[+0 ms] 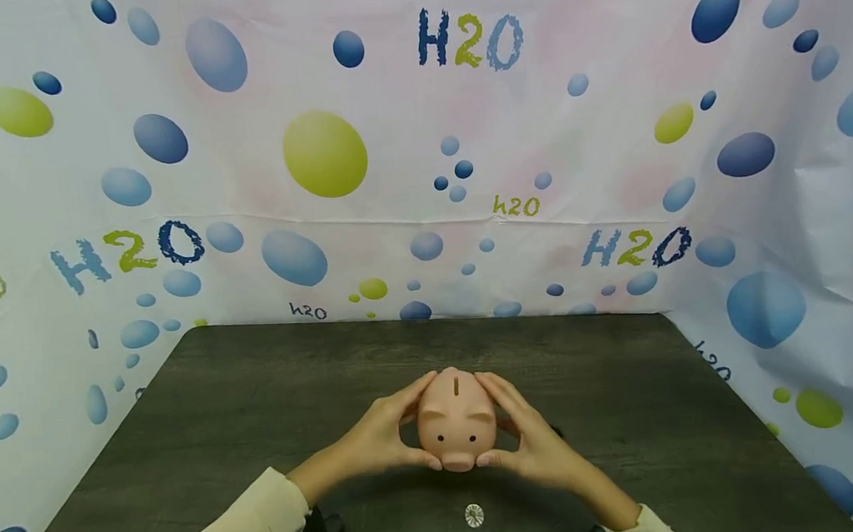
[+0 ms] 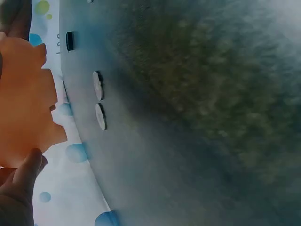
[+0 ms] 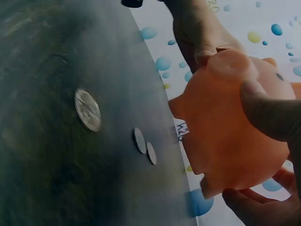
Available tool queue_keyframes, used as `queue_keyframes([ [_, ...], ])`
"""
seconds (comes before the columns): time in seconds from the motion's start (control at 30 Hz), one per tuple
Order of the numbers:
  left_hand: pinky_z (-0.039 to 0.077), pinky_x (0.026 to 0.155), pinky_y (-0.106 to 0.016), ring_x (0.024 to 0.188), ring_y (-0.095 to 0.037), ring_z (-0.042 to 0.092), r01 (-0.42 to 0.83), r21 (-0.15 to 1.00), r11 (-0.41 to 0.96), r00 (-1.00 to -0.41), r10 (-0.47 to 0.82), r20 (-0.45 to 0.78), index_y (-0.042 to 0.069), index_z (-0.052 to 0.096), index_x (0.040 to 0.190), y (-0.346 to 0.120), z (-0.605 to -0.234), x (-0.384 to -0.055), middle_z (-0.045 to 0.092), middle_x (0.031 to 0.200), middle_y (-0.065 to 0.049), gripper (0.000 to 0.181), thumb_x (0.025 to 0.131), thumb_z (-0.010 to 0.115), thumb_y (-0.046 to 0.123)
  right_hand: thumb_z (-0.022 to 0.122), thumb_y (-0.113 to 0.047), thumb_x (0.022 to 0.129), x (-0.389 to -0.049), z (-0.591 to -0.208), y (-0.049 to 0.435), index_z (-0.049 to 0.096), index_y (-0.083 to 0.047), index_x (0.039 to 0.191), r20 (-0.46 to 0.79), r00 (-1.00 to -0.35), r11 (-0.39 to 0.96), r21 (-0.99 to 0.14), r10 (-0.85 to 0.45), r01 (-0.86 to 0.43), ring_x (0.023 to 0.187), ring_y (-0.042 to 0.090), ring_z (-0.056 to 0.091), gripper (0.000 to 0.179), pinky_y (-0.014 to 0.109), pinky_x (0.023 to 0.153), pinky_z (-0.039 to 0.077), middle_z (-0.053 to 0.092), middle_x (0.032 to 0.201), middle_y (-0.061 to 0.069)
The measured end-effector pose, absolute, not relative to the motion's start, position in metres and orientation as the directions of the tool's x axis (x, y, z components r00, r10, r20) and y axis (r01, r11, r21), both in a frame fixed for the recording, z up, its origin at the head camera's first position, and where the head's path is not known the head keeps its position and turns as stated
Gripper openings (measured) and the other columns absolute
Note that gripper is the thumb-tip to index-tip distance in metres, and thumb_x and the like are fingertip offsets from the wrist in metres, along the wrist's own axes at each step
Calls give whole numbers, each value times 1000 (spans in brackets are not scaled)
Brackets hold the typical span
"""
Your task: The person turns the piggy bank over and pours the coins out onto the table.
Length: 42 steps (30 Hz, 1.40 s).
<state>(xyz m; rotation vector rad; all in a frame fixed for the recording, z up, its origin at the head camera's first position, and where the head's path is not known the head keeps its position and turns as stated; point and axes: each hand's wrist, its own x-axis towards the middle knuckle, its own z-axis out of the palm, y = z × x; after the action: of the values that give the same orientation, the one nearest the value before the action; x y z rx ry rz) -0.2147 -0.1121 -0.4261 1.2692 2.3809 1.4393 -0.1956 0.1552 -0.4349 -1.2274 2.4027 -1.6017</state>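
Observation:
A pink piggy bank is held between both hands, raised above the dark table. Its snout faces me, and the coin slot shows on top. My left hand grips one side and my right hand the other, thumbs near the snout. Below the snout, a silver coin lies on the table. Two more coins, a front one and one beside it, lie farther off in the right wrist view; in the head view I cannot see them. The short feet of the piggy bank hang free.
The dark wooden table meets a white backdrop printed with blue and green dots and "H2O" lettering. A small black piece stands on the table in the left wrist view. Black straps circle both wrists.

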Motion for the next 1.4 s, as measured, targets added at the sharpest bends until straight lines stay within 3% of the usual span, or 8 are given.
queue_keyframes([
  [0.13, 46, 101, -29, 131, -30, 46, 542, 812, 216, -696, 656, 291, 8, 16, 154, -109, -432, -216, 29, 154, -16, 107, 72, 84, 20, 75, -9, 83, -198, -440, 159, 15, -16, 155, 388, -705, 150, -808, -594, -570, 139, 43, 25, 94, 44, 101, 47, 10, 157, 18],
  [0.47, 46, 101, -30, 130, -30, 47, 498, 840, 216, -701, 671, 243, 5, 18, 153, -105, -429, -218, 31, 152, -17, 104, 74, 84, 19, 73, -8, 84, -198, -440, 165, 15, -20, 155, 328, -731, 155, -848, -598, -507, 139, 45, 25, 92, 38, 103, 45, 9, 157, 17],
  [0.6, 47, 100, -30, 129, -29, 49, 457, 862, 220, -722, 658, 215, 5, 24, 152, -106, -422, -217, 37, 149, -17, 94, 79, 80, 23, 66, -7, 91, -197, -434, 166, 17, -13, 154, 286, -740, 106, -895, -608, -433, 135, 47, 32, 80, 35, 101, 48, 15, 156, 22],
  [0.8, 58, 82, -32, 102, -22, 67, 286, 903, 322, -801, 597, 41, -1, 50, 136, -105, -412, -213, 65, 120, -15, 59, 96, 58, 41, 39, -28, 105, -193, -424, 165, 25, 7, 148, 24, -755, 26, -998, -656, -54, 116, 38, 57, 57, 42, 92, 53, 43, 140, 26],
  [0.93, 60, 68, -40, 75, -19, 70, 110, 922, 370, -817, 562, -128, 2, 70, 112, -104, -409, -212, 72, 94, -9, 59, 97, 47, 54, 31, -46, 104, -192, -421, 161, 35, 7, 143, -196, -717, 28, -971, -669, 239, 105, 29, 65, 66, 40, 90, 54, 57, 126, 14],
  [1.03, 60, 66, -40, 70, -19, 70, 25, 926, 377, -810, 551, -203, 4, 73, 103, -103, -408, -211, 72, 87, -7, 63, 96, 44, 59, 32, -51, 103, -193, -421, 160, 37, 7, 142, -283, -698, 23, -934, -658, 358, 100, 28, 67, 70, 37, 88, 56, 59, 122, 13],
  [1.23, 60, 66, -40, 68, -17, 69, 14, 921, 389, -811, 543, -217, 5, 74, 101, -101, -402, -214, 72, 83, -7, 65, 95, 43, 61, 35, -52, 102, -195, -414, 160, 38, 7, 142, -305, -719, 7, -923, -625, 385, 99, 30, 67, 71, 36, 85, 57, 58, 120, 17],
  [1.4, 60, 71, -42, 76, -18, 69, 46, 931, 363, -807, 563, -179, 3, 70, 111, -102, -389, -216, 72, 91, -7, 64, 95, 45, 60, 37, -48, 102, -195, -394, 162, 40, 7, 141, -256, -721, 13, -946, -644, 324, 103, 32, 66, 67, 38, 87, 56, 60, 119, 14],
])
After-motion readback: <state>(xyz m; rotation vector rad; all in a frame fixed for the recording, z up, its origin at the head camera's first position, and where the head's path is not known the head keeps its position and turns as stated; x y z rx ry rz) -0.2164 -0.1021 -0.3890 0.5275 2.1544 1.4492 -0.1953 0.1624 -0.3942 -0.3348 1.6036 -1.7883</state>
